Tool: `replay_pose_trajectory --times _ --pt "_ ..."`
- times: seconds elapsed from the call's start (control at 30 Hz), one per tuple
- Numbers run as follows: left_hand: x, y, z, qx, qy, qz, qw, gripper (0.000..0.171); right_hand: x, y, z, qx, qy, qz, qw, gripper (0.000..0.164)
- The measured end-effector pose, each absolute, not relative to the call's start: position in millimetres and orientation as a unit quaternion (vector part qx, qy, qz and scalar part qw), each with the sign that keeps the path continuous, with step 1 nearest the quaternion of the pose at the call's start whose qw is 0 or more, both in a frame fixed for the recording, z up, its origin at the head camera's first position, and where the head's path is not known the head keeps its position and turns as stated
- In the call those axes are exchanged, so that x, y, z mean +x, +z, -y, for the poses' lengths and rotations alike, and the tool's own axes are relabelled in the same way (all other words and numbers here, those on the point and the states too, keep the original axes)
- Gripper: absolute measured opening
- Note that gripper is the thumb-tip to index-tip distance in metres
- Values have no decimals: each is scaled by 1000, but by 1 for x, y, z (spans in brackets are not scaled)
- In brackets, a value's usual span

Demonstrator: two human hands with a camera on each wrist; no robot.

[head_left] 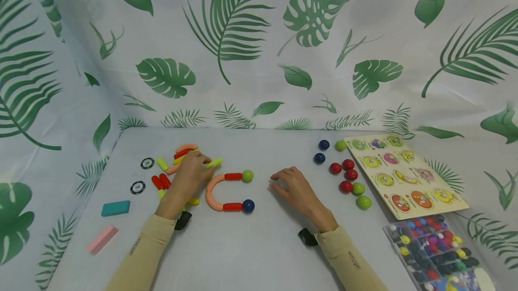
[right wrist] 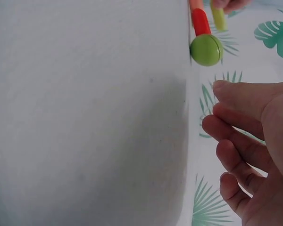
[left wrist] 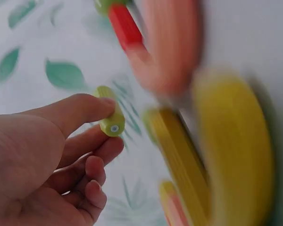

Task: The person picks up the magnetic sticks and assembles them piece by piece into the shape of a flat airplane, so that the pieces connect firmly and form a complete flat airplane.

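My left hand (head_left: 189,176) pinches a short yellow-green magnetic rod (left wrist: 112,115) between thumb and index finger, just above the table. Right of it lies a U-shaped assembly: a curved peach piece (head_left: 210,192), two red rods (head_left: 232,176), a green ball (head_left: 247,176) and a dark blue ball (head_left: 248,206). My right hand (head_left: 296,190) hovers to the right of the assembly, fingers loosely bent and holding nothing. Beneath and beyond the left hand are loose red, yellow, green and peach pieces (head_left: 182,153), partly hidden by it.
At left lie two round chips (head_left: 147,163), a teal block (head_left: 115,208) and a pink block (head_left: 103,239). At right are loose blue, red and green balls (head_left: 351,174), a fruit picture board (head_left: 404,176) and a clear compartment box of beads (head_left: 439,252).
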State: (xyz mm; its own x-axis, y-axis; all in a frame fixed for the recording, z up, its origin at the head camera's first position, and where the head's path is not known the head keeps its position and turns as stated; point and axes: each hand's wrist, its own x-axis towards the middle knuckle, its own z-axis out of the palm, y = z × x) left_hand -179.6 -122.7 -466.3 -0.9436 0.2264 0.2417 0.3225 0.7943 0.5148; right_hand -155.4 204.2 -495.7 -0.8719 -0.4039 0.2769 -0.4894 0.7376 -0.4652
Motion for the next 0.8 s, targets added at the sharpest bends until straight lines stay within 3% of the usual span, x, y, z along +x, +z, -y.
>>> replay_pose_trajectory --times 0.4,0.6,0.8 --pt "-160 -457 18 -347 -242 904 53 16 -149 -494 -233 194 254 944 85 18" --pt "-149 -467 -17 -364 -187 913 7 17 -145 -495 -249 180 258 945 86 19" --pt "-142 -476 -30 -372 -160 914 1 16 -142 -496 -258 183 258 944 95 19"
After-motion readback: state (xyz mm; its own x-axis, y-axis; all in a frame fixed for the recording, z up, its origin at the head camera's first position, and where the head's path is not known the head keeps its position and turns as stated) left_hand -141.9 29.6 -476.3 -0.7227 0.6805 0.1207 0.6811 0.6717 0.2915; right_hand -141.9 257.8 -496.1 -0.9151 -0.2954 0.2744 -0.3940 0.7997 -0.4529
